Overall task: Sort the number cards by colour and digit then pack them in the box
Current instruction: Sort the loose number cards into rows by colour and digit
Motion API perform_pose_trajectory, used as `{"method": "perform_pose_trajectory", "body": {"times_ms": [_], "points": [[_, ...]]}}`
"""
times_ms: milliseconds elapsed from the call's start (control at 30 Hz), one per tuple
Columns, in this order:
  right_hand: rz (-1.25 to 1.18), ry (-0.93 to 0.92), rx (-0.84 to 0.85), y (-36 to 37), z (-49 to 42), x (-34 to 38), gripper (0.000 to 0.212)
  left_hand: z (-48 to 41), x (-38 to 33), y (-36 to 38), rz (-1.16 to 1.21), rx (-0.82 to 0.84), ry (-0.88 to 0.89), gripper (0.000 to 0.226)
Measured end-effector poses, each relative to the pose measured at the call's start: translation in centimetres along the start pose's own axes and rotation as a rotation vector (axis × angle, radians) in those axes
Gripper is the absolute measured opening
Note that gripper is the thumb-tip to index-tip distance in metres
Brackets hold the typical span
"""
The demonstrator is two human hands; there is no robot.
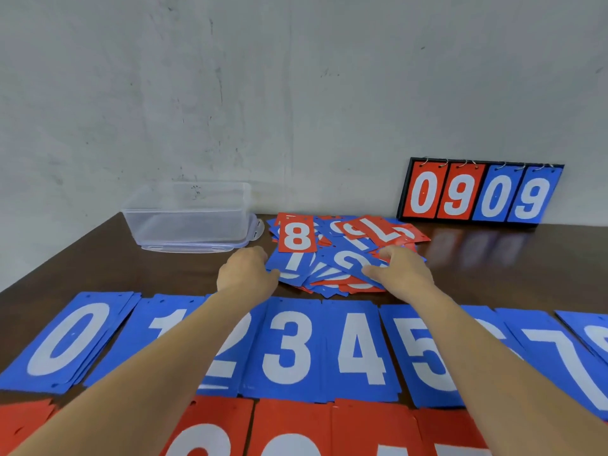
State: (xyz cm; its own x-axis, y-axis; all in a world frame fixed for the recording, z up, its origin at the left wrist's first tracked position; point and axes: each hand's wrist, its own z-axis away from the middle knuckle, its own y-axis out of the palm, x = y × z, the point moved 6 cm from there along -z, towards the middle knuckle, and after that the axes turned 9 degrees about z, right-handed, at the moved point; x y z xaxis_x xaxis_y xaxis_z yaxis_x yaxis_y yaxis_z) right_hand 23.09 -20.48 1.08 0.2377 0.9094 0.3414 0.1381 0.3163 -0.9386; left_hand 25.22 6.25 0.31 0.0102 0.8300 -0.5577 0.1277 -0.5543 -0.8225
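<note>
In the card pile (371, 236), the left hand (245, 271) pinches a blue edge card (292, 262) at its left. There the right hand (399, 268) grips a blue top card (345, 260)

Ahead of me a dark brown table (158, 271) with a glossy top runs back to a pale grey wall (296, 93), which is marked with dark scuffs and smudges. At the table's far right, a flip scoreboard (480, 194) stands against that wall. Its black frame holds four cards hung from small metal rings (442, 163). Two are red and two blue, reading 0, 9, 0, 9 in white. The tabletop just in front shows their blurred reflection.
</note>
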Motion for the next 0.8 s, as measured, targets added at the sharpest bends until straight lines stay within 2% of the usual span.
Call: {"method": "perform_pose_trajectory", "body": {"times_ms": [167, 300, 433, 533, 600, 733, 800], "points": [[0.077, -0.001, 0.051, 2.2, -2.0, 0.0, 0.086, -2.5, 0.3, 1.2, 0.048, 0.003, -0.083, 0.044], [0.185, 0.014, 0.041, 2.2, -2.6, -0.1, 0.085, -3.7, -0.4, 2.3, 0.082, 0.038, -0.129, 0.052], [0.231, 0.102, 0.027, 1.5, -2.6, -0.7, 0.087, -4.8, 0.4, 2.9, 0.168, 0.033, -0.155, 0.04], [0.155, 0.184, 0.013, 0.9, -2.3, -1.5, 0.092, -5.1, 1.2, 2.0, 0.199, 0.005, -0.173, 0.027], [0.065, 0.221, 0.003, 0.4, -1.9, -2.0, 0.085, -5.0, 1.9, 1.3, 0.215, 0.006, -0.19, 0.023], [0.025, 0.232, -0.05, -0.7, -1.3, -2.2, 0.044, -4.3, 2.9, -0.1, 0.231, -0.023, -0.189, 0.021], [-0.016, 0.209, -0.076, -1.2, -1.2, -2.0, 0.034, -3.9, 3.2, -0.6, 0.194, -0.014, -0.203, 0.02]]}}
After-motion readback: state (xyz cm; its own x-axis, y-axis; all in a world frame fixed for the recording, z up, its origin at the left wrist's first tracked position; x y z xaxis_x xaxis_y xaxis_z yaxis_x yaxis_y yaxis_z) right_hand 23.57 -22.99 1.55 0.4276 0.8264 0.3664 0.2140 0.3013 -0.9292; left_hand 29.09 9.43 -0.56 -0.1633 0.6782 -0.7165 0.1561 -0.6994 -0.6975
